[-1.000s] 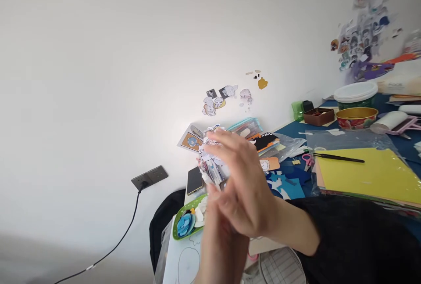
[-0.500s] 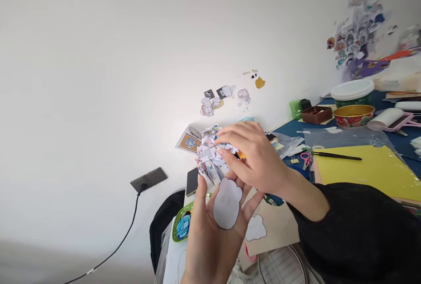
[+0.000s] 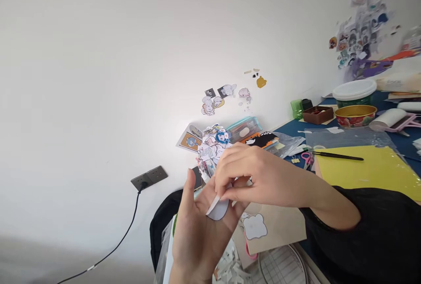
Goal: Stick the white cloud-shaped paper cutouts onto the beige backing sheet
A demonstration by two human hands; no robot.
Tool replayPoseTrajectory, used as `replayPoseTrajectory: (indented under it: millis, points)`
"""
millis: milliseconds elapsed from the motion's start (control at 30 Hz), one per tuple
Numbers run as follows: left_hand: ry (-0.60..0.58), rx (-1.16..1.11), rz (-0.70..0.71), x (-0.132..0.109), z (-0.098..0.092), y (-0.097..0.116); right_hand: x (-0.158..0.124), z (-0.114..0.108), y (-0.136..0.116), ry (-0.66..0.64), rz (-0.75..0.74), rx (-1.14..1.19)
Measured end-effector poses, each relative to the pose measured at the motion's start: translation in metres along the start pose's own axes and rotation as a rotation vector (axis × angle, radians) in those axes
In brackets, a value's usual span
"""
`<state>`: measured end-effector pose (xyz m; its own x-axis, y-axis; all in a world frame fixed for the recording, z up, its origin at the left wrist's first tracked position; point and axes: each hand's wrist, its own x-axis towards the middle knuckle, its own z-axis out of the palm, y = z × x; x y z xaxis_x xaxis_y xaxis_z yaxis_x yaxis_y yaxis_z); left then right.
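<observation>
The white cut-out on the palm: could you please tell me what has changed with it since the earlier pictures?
It lay flat on the open left hand half a second ago, the right hand above it. Now the right hand has dropped and pinches the white cut-out by its upper edge, tilting it off the palm. The second cut-out and the yellow sheet stayed put.

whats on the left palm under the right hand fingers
A pale paper cutout lies on the left hand, rounded lower edge showing. The right hand pinches and covers its top, so the full shape is hidden.
</observation>
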<state>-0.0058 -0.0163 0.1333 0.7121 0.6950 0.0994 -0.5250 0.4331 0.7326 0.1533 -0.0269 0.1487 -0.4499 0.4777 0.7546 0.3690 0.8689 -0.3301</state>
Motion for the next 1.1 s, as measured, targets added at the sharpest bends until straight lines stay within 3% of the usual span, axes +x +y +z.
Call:
replayPoseTrajectory:
  millis: [167,400,533,633,700,900,1100]
  points:
    - [-0.119,0.023,0.033,-0.005,0.009,0.001,-0.005,-0.007,-0.004,0.013,0.003,0.176]
    - [-0.107,0.051,0.031,-0.010,0.012,0.003,-0.011,-0.019,-0.004,0.003,-0.047,0.366]
    - [-0.088,0.029,0.078,-0.010,0.008,0.005,-0.021,-0.037,-0.002,0.226,-0.093,0.476]
    - [-0.096,0.026,0.100,-0.011,0.008,0.006,-0.027,-0.050,0.000,0.461,0.022,0.363]
    - [-0.110,0.034,0.111,-0.012,0.010,0.005,-0.029,-0.055,0.003,0.521,0.104,0.317]
    - [-0.133,0.113,0.128,-0.014,0.013,0.002,-0.025,-0.051,0.008,0.368,0.302,0.331]
    - [-0.024,0.250,0.213,-0.014,0.023,-0.003,-0.017,-0.039,-0.006,0.147,0.393,0.050]
